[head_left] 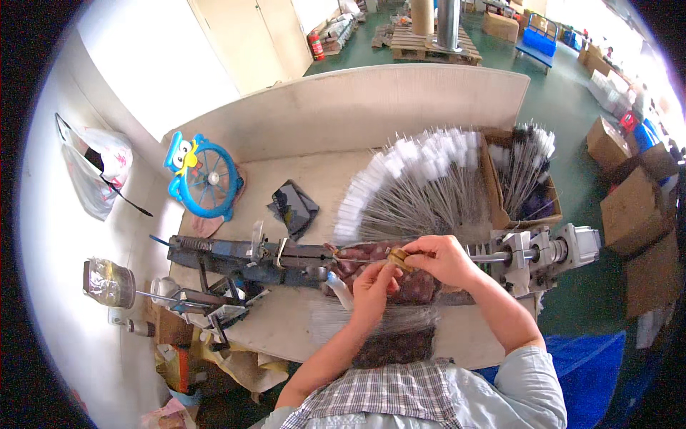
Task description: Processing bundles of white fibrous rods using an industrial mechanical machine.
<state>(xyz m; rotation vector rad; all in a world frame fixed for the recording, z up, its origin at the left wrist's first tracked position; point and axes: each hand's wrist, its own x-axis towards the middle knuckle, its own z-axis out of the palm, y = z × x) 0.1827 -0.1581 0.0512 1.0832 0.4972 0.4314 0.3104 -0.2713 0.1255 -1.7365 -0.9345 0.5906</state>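
My right hand (444, 259) pinches a small yellowish-brown roll of what looks like tape (398, 259) between its thumb and fingers. My left hand (373, 287) is closed, its fingertips meeting close beside the roll; what they grip is too small to tell. Against the left hand's outer side lies a white tube-like piece (339, 289), perhaps a brush head. Below both hands spreads a dark reddish patterned cloth (414, 287). A thin metal rod (487, 257) runs from behind my right hand toward the clamp-like machine (522, 259).
Many white-tipped wire brushes (421, 179) fan out behind my hands. More stand in a cardboard box (493, 179). A blue toy-shaped fan (211, 179), a dark plastic packet (293, 207) and a long dark bench fixture (236, 252) are on the left. A low board (357, 107) closes the table's back.
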